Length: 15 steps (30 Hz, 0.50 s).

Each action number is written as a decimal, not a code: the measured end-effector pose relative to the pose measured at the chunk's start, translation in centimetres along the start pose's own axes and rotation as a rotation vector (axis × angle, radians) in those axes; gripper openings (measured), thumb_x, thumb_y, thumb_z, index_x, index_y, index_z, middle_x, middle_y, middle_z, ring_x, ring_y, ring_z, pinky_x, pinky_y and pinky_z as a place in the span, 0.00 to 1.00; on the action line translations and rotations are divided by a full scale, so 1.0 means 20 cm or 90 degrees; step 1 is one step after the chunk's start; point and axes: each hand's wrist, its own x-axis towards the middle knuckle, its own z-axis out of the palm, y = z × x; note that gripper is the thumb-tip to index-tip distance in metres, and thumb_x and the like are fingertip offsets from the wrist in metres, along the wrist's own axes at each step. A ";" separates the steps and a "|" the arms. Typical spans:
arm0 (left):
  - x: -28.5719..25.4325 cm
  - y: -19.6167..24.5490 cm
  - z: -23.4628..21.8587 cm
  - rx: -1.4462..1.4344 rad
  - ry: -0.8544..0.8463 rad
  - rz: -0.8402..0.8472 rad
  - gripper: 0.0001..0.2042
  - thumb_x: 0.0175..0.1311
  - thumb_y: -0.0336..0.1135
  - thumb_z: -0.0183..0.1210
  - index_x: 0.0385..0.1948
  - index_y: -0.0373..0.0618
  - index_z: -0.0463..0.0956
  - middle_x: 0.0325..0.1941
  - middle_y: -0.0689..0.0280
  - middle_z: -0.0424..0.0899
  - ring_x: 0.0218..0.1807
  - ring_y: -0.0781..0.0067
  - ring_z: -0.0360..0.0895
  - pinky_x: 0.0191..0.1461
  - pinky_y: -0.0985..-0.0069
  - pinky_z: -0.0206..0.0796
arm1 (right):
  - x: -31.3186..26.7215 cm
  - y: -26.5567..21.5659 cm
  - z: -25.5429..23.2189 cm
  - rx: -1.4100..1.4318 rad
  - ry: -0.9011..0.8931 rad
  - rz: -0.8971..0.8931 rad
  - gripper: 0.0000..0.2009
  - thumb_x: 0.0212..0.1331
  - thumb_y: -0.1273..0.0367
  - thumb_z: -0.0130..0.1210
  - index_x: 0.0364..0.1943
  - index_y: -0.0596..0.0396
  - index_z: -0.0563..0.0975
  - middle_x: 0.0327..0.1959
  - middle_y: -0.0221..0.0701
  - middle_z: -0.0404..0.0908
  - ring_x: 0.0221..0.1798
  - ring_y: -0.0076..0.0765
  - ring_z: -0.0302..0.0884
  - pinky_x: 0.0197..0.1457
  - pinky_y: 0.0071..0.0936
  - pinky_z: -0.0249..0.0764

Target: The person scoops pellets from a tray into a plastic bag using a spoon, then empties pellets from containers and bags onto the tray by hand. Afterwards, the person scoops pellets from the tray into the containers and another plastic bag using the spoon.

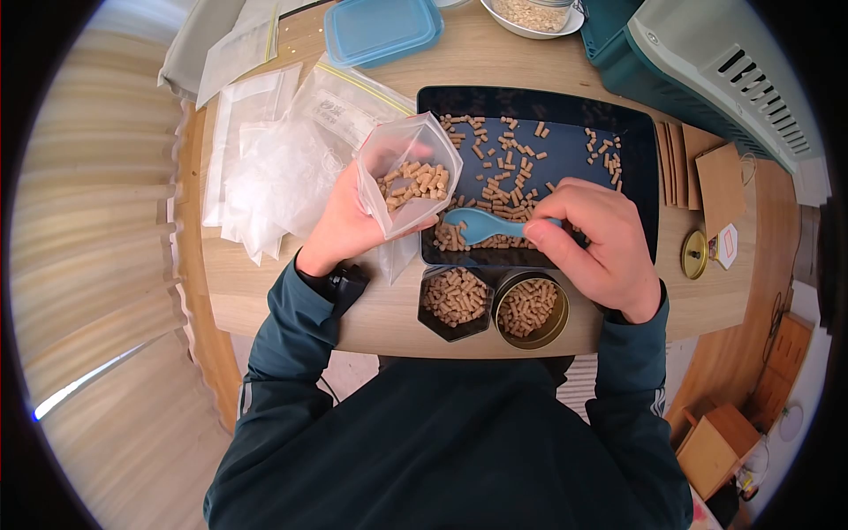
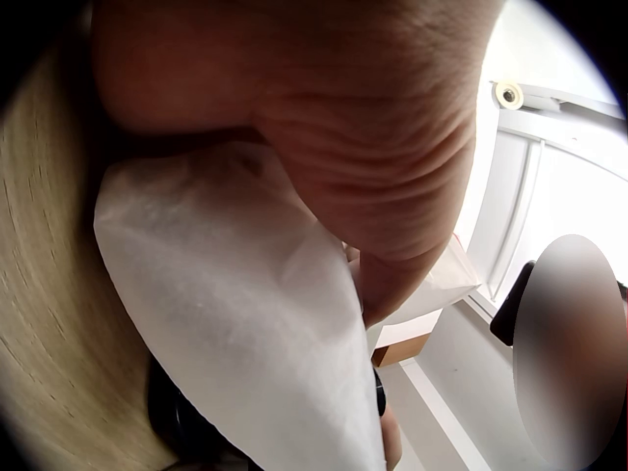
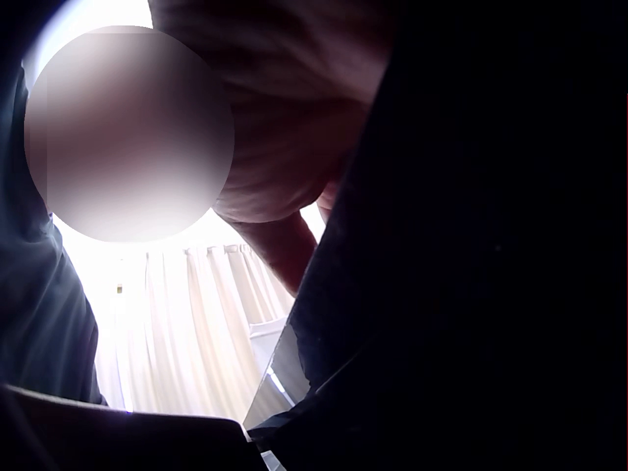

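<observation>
My left hand (image 1: 340, 216) holds a whitish paper-like bag (image 1: 431, 140) by its side, its mouth spread wide and tan pellets lying inside. In the left wrist view, the pale bag wall (image 2: 235, 294) hangs below the hand (image 2: 383, 137). Between the thumb and fingers of my right hand (image 1: 605, 243) is the handle of a blue spoon (image 1: 477, 226). The spoon's bowl is down among pellets at the near left corner of a dark blue tray (image 1: 565, 155), just beside the bag. Dark tray wall (image 3: 491, 245) covers much of the right wrist view.
Near the table's front edge stand a black hexagonal container (image 1: 452, 334) and a round gold tin (image 1: 552, 334), both holding pellets. Plastic bags (image 1: 274, 181) lie left, a blue lidded box (image 1: 380, 31) behind. A pet carrier (image 1: 715, 71), cardboard (image 1: 720, 181) and gold lid (image 1: 695, 256) are right.
</observation>
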 end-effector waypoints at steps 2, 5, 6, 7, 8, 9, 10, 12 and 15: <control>0.00 0.00 0.00 0.008 -0.004 0.002 0.38 0.50 0.26 0.81 0.66 0.44 0.70 0.64 0.66 0.79 0.65 0.73 0.79 0.70 0.70 0.72 | -0.01 0.00 0.00 0.010 0.013 0.023 0.06 0.63 0.72 0.66 0.32 0.59 0.82 0.23 0.32 0.79 0.24 0.34 0.75 0.29 0.29 0.69; 0.00 0.01 0.00 0.001 -0.006 -0.002 0.39 0.49 0.26 0.81 0.66 0.45 0.71 0.64 0.66 0.79 0.65 0.73 0.79 0.70 0.70 0.72 | -0.02 0.01 0.00 0.037 0.053 0.067 0.06 0.64 0.73 0.65 0.32 0.59 0.81 0.24 0.31 0.79 0.24 0.29 0.75 0.29 0.26 0.68; 0.00 0.00 0.00 0.001 -0.006 -0.002 0.39 0.49 0.26 0.81 0.66 0.45 0.71 0.64 0.66 0.79 0.65 0.73 0.79 0.70 0.70 0.72 | -0.03 0.01 -0.01 0.052 0.079 0.089 0.06 0.64 0.73 0.64 0.31 0.60 0.81 0.24 0.31 0.79 0.24 0.27 0.74 0.29 0.25 0.68; 0.00 0.00 0.00 -0.001 -0.003 -0.002 0.39 0.49 0.26 0.81 0.66 0.45 0.71 0.64 0.66 0.79 0.64 0.73 0.79 0.70 0.70 0.72 | -0.04 0.02 -0.01 0.052 0.079 0.089 0.06 0.64 0.73 0.64 0.31 0.60 0.81 0.24 0.31 0.79 0.24 0.27 0.74 0.29 0.25 0.68; 0.00 0.00 0.00 -0.003 0.000 -0.001 0.39 0.49 0.26 0.81 0.66 0.45 0.71 0.64 0.66 0.80 0.64 0.73 0.79 0.70 0.70 0.72 | -0.04 0.02 -0.01 0.081 0.103 0.091 0.06 0.65 0.73 0.64 0.32 0.60 0.81 0.25 0.30 0.80 0.25 0.24 0.74 0.29 0.24 0.67; 0.00 0.00 0.00 -0.003 0.000 -0.001 0.39 0.49 0.26 0.81 0.66 0.45 0.71 0.64 0.66 0.80 0.64 0.73 0.79 0.70 0.70 0.72 | -0.05 0.03 -0.01 0.109 0.127 0.094 0.06 0.66 0.73 0.63 0.32 0.60 0.81 0.25 0.29 0.80 0.25 0.21 0.74 0.30 0.23 0.67; 0.00 0.01 0.00 0.002 -0.001 -0.009 0.39 0.49 0.26 0.81 0.66 0.45 0.71 0.64 0.65 0.80 0.64 0.73 0.79 0.70 0.70 0.72 | -0.05 0.03 -0.02 0.109 0.127 0.094 0.06 0.66 0.73 0.63 0.32 0.60 0.81 0.25 0.29 0.80 0.25 0.21 0.74 0.30 0.23 0.67; 0.00 0.01 0.00 0.007 -0.002 -0.017 0.39 0.49 0.26 0.81 0.66 0.45 0.71 0.64 0.65 0.79 0.64 0.73 0.79 0.70 0.70 0.72 | -0.06 0.03 -0.02 0.183 0.188 0.126 0.06 0.71 0.72 0.61 0.35 0.60 0.81 0.27 0.26 0.80 0.28 0.17 0.74 0.32 0.19 0.66; 0.00 0.01 0.00 0.008 -0.001 -0.010 0.39 0.50 0.26 0.81 0.66 0.45 0.70 0.64 0.66 0.79 0.64 0.73 0.79 0.69 0.70 0.73 | -0.07 0.03 -0.01 0.260 0.278 0.132 0.07 0.74 0.71 0.58 0.38 0.60 0.81 0.30 0.25 0.81 0.31 0.15 0.75 0.34 0.16 0.66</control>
